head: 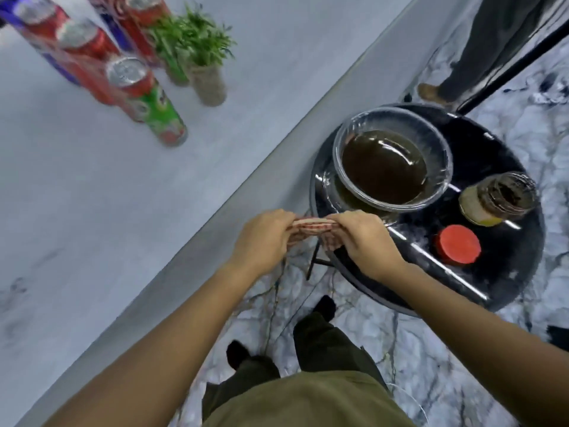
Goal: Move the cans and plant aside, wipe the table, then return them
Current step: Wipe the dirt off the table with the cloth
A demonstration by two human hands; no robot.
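A red-and-white checked cloth [98, 224] is bunched into a tight roll between my hands, held over the gap beside the grey table [92, 211]. My left hand [263, 238] grips its left end and my right hand [363, 238] grips its right end. Several tall cans stand at the table's far left: a green one [160, 115] nearest, red ones [89, 41] and a blue one [18, 13] behind. A small plant in a woven pot [206, 72] stands just right of the cans.
A round black side table [508, 272] to my right carries a clear bowl of dark liquid [388, 161], an open jar [498, 198] and a red lid [458, 245]. Another person's leg and shoe [437, 90] stand beyond it on the marble floor.
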